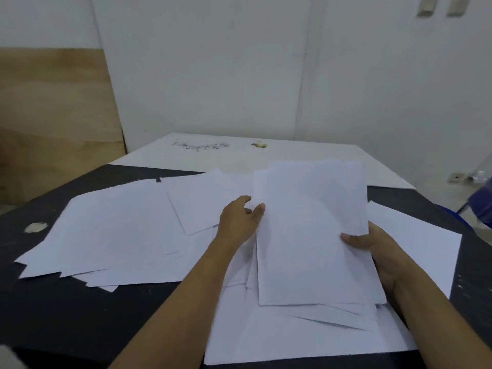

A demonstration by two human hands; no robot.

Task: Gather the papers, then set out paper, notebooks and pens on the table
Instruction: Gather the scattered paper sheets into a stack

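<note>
Fingers of the right hand [380, 249] are tucked out of sight under the right edge of the held stack [311, 230], with the thumb pressed flat on its top sheet; grasp confirmed. The left hand [238, 219] sits at the stack's left edge, fingers loosely curled and thumb tip touching the paper. Whether it actually pinches that edge cannot be determined from this view.

Location of items: the held stack appears tilted up over the black table [80, 302], above a layer of lower sheets [292, 334] lying askew. A wide fan of loose sheets [114, 230] overlaps across the table to the left. One single sheet [423, 235] lies to the right, beyond the right hand. No notebooks or pens are in view (they may be outside the frame).

Assessment: gathering is partly done; most of the paper is ungathered.

Risks noted:
1. Only one side of the stack is firmly held. If the left hand goes for more sheets, the free side may sag and sheets may slide out.
2. The stack's edges are not squared. Adding sheets onto them may crease corners.
3. The loose sheets overlap on a smooth surface. Lifting one may drag its neighbours, and those nearest the front edge could go off the table.
4. The single sheet sits behind the right arm and is easily overlooked.
</note>
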